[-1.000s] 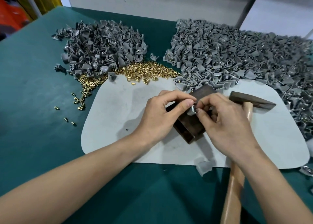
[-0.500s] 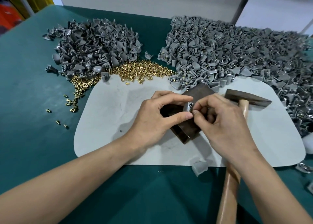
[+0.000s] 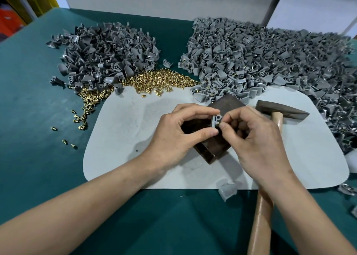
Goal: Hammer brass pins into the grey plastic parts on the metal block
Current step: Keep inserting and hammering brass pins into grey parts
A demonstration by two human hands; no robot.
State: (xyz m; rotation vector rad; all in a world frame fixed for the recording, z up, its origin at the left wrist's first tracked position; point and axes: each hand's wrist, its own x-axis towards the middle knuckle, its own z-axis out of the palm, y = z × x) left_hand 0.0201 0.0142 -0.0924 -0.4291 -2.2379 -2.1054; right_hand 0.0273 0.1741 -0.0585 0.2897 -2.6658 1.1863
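Note:
A dark metal block [image 3: 224,104] lies on the pale mat [image 3: 123,131] in the middle. Over it my left hand [image 3: 177,137] pinches a small grey plastic part [image 3: 216,119] between thumb and forefinger. My right hand [image 3: 253,139] pinches a brass pin [image 3: 218,123] against the part's right side. The hammer lies to the right, its dark head [image 3: 280,111] on the mat and its wooden handle [image 3: 260,222] running under my right wrist toward me. Neither hand touches it.
A pile of grey parts [image 3: 104,57] sits at the back left, a larger pile [image 3: 270,61] at the back right. Loose brass pins [image 3: 160,81] lie between them and trail left. One grey part [image 3: 228,191] rests at the mat's near edge. The table is green.
Both hands stay over the block. The grey part has turned so its holed face shows, and my right fingers now hold the pin at its side.

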